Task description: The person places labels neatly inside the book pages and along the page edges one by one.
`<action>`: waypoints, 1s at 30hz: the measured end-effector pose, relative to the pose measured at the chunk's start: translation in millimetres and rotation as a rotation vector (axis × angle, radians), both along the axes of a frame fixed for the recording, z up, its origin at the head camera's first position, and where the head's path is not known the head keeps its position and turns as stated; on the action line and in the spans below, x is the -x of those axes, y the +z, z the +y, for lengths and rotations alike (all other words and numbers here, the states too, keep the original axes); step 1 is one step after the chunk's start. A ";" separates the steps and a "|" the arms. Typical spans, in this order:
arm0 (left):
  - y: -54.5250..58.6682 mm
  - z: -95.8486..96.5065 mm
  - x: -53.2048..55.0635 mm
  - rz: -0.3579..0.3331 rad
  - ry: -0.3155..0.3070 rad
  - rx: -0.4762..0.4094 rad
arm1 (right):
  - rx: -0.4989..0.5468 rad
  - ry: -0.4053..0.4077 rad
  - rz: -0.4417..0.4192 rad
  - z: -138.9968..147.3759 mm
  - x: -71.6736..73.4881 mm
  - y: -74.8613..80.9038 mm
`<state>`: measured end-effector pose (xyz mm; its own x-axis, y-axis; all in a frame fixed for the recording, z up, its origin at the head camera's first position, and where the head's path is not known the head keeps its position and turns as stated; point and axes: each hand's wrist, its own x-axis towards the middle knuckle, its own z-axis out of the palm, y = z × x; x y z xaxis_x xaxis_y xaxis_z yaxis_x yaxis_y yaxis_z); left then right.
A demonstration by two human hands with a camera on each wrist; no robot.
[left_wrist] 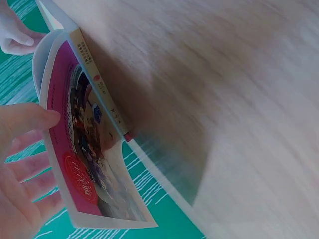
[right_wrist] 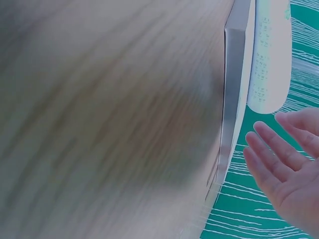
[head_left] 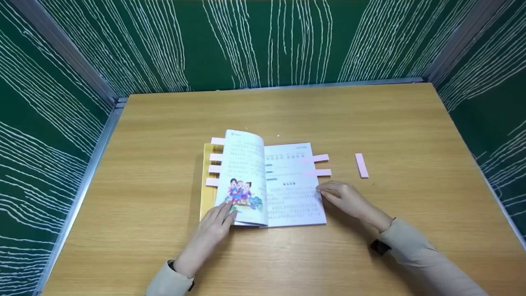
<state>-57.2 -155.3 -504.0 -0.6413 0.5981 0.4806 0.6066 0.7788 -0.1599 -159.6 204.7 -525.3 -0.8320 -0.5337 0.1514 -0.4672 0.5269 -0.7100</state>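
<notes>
An open book [head_left: 289,201] lies on the wooden table, its left-hand pages [head_left: 242,164] raised in a curve over a yellow sheet [head_left: 208,205]. My left hand [head_left: 215,220] holds these pages near their lower edge. In the left wrist view its thumb [left_wrist: 50,118] lies on the book's pink picture cover [left_wrist: 82,149], with the other fingers behind. Pink paper strips [head_left: 215,168] stick out from the left pages, and two more pink strips [head_left: 324,172] from the right. Near the right page's edge is my right hand [head_left: 345,197], fingers extended in the right wrist view, holding nothing.
A loose pink strip [head_left: 361,165] lies on the table [head_left: 394,123] to the right of the book. Green panels [head_left: 263,53] with white wavy lines stand around the table's back and sides. A black band with a dark square [head_left: 380,247] is on the right wrist.
</notes>
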 end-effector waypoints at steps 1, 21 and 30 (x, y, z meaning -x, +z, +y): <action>1.3 0.9 0.6 0.035 -0.010 -0.015 | 0.010 0.002 -0.005 -0.3 0.0 0.5; 19.1 9.9 4.5 0.116 -0.134 -0.062 | 0.139 -0.006 -0.255 -17.1 -0.1 8.0; 25.1 21.8 12.2 0.213 -0.183 -0.094 | 0.407 0.016 -0.484 -35.3 1.6 14.0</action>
